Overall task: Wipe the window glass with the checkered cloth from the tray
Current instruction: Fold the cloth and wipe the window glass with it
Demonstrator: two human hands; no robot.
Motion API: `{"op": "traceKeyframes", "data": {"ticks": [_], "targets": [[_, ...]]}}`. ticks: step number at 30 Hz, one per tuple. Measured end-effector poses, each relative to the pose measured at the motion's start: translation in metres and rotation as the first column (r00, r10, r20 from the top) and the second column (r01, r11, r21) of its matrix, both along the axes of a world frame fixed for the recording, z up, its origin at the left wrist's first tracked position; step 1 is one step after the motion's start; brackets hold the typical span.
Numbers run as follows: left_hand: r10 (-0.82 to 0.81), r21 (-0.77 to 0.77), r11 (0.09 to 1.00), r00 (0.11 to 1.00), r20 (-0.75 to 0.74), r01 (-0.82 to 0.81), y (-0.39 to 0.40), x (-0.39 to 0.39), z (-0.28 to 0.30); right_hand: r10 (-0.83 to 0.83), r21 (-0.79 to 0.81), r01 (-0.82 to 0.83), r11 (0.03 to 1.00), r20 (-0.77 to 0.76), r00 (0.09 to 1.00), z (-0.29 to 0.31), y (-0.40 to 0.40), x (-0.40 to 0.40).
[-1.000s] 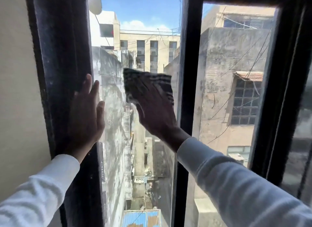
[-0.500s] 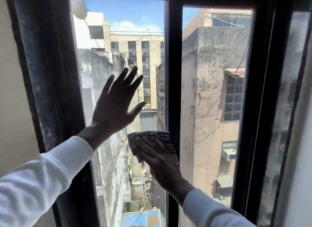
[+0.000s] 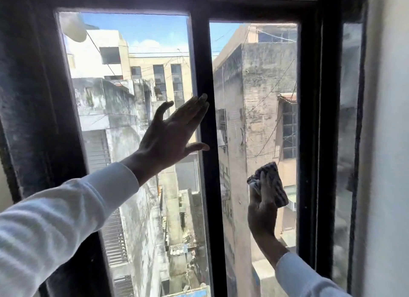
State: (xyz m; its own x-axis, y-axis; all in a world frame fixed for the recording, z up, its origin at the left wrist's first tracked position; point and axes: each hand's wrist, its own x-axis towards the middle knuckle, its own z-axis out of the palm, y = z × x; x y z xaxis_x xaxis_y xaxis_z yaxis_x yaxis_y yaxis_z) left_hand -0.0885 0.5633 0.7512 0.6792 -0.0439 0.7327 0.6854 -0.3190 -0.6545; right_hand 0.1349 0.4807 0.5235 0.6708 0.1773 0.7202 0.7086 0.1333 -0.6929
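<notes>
The window has two tall glass panes in a black frame: a left pane and a right pane, split by a black centre bar. My right hand presses the folded checkered cloth flat against the lower part of the right pane. My left hand rests open against the left pane, its fingertips reaching the centre bar. Both arms wear white sleeves. The tray is out of sight.
The thick black frame post stands right of the cloth, with a narrow dusty pane and a pale wall beyond. Another dark post borders the left pane. Buildings and sky show through the glass.
My right hand carried the cloth from the left pane down and across the centre bar to the right pane. My left hand shifted right, from the left post to the centre bar.
</notes>
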Motion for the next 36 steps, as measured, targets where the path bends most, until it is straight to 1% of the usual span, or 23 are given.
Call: {"op": "traceKeyframes", "data": {"ticks": [2,5,6,9,13,14,16,17,18,19,20,21,22,23,25,26,27,28,30,32,33,35,36], "targets": [[0.003,0.011,1.000,1.000,0.018,-0.004,-0.001,0.001,-0.002,0.011,-0.076,0.008,0.997,0.250,0.968,0.010,0.008,0.005],[0.018,0.013,1.000,0.999,0.034,-0.019,-0.005,0.003,-0.006,0.046,-0.160,0.107,0.981,0.737,0.674,0.056,0.021,0.035],[0.028,0.007,1.000,0.999,0.032,-0.028,-0.007,0.004,-0.006,0.014,-0.139,0.138,0.981,0.753,0.658,0.081,0.025,0.044],[0.075,-0.017,0.997,0.997,0.030,-0.074,-0.012,0.006,-0.008,-0.149,0.010,0.172,0.985,0.544,0.826,0.120,0.027,0.050],[0.058,-0.065,0.996,0.997,0.056,-0.054,-0.012,0.008,-0.011,0.019,-0.123,0.167,0.978,0.855,0.518,0.090,0.020,0.067],[0.055,-0.070,0.996,0.997,0.063,-0.050,-0.012,0.009,-0.011,-0.019,-0.098,0.171,0.980,0.819,0.574,0.094,0.020,0.077],[0.053,-0.088,0.995,0.996,0.068,-0.047,-0.012,0.010,-0.010,-0.166,0.028,0.168,0.985,0.387,0.907,0.106,0.020,0.080],[0.054,-0.094,0.994,0.996,0.070,-0.047,-0.013,0.010,-0.010,-0.166,0.046,0.160,0.986,0.196,0.966,0.109,0.022,0.072],[0.053,-0.090,0.995,0.996,0.076,-0.046,-0.013,0.010,-0.010,-0.173,0.027,0.172,0.985,0.235,0.956,0.102,0.024,0.064],[0.051,-0.080,0.996,0.995,0.081,-0.044,-0.013,0.010,-0.011,-0.141,-0.032,0.175,0.984,0.460,0.877,0.087,0.026,0.057],[0.049,-0.070,0.997,0.995,0.085,-0.043,-0.013,0.010,-0.010,-0.063,-0.100,0.197,0.975,0.728,0.683,0.070,0.028,0.058],[0.052,-0.065,0.997,0.995,0.086,-0.046,-0.014,0.010,-0.010,0.031,-0.161,0.224,0.961,0.870,0.493,0.061,0.025,0.072],[0.057,-0.062,0.997,0.995,0.086,-0.052,-0.015,0.010,-0.010,0.066,-0.189,0.244,0.951,0.897,0.437,0.062,0.022,0.088],[0.059,-0.060,0.997,0.994,0.090,-0.053,-0.016,0.011,-0.010,0.018,-0.170,0.236,0.957,0.845,0.535,0.061,0.023,0.101],[0.051,-0.062,0.997,0.993,0.102,-0.045,-0.017,0.011,-0.011,-0.144,-0.064,0.187,0.980,0.411,0.900,0.052,0.025,0.101],[0.047,-0.064,0.997,0.993,0.105,-0.040,-0.017,0.012,-0.012,-0.177,-0.046,0.195,0.980,0.257,0.950,0.036,0.027,0.093],[0.043,-0.065,0.997,0.994,0.105,-0.036,-0.017,0.012,-0.012,-0.167,-0.096,0.201,0.975,0.284,0.944,0.011,0.028,0.083],[0.036,-0.067,0.997,0.994,0.103,-0.029,-0.017,0.012,-0.012,-0.106,-0.164,0.213,0.963,0.497,0.861,-0.019,0.027,0.076],[0.008,-0.058,0.998,0.994,0.106,-0.002,-0.016,0.012,-0.012,0.116,-0.276,0.299,0.914,0.880,0.460,-0.055,0.016,0.086],[0.000,-0.014,1.000,0.992,0.126,0.002,-0.013,0.012,-0.014,0.139,-0.262,0.352,0.898,0.931,0.338,-0.043,0.014,0.113],[-0.001,0.002,1.000,0.991,0.134,0.000,-0.012,0.013,-0.015,0.080,-0.262,0.333,0.906,0.877,0.474,-0.033,0.016,0.115],[-0.010,0.009,1.000,0.990,0.144,0.009,-0.012,0.014,-0.016,-0.078,-0.197,0.200,0.960,0.497,0.864,-0.017,0.021,0.087],[-0.009,0.015,1.000,0.989,0.150,0.007,-0.012,0.015,-0.016,-0.092,-0.175,0.162,0.971,0.351,0.932,-0.020,0.027,0.069]]}}
